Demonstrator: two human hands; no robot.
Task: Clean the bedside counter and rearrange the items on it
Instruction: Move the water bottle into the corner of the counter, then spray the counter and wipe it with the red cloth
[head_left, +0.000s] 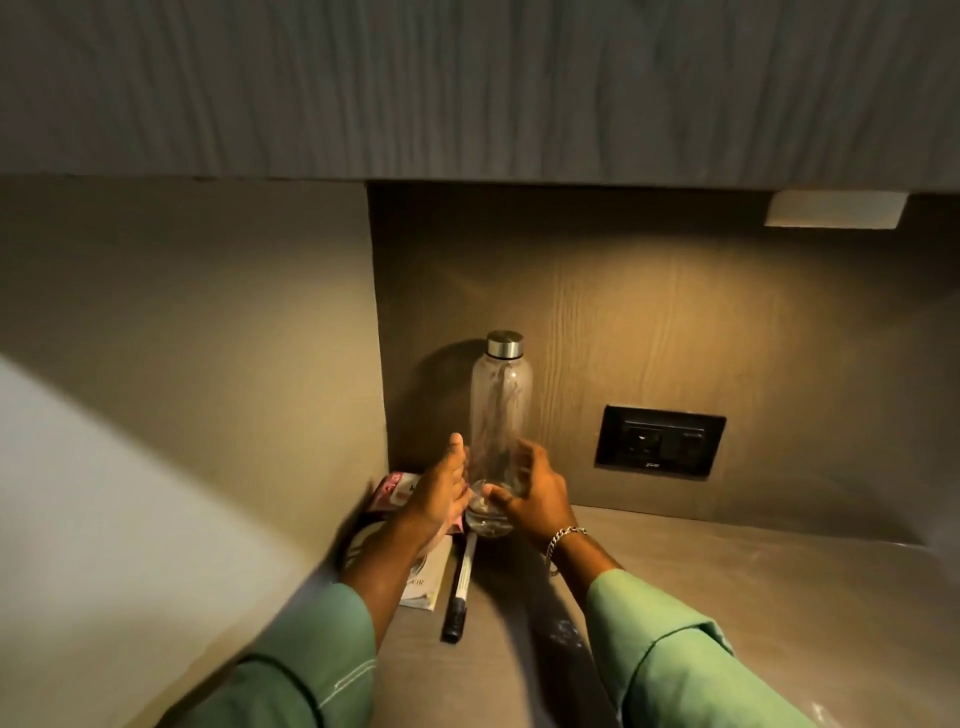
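Hands, left hand (441, 491) and right hand (535, 493), spread open either side of clear bottle (500, 415) upright at frame centre on counter (727, 597), gripping nothing; rearranging likely underway, next needing closing round it.

A single head-worn wide-angle view looks forward and down into a counter corner, close in. The grey-brown counter top (727, 597) fills the lower frame, the wood-grain back panel (649, 322) the middle, and a grey overhead cabinet front (467, 83) the top. Both green-sleeved forearms enter from the bottom edge, and a clear bottle with a steel cap (501, 410) stands near centre.
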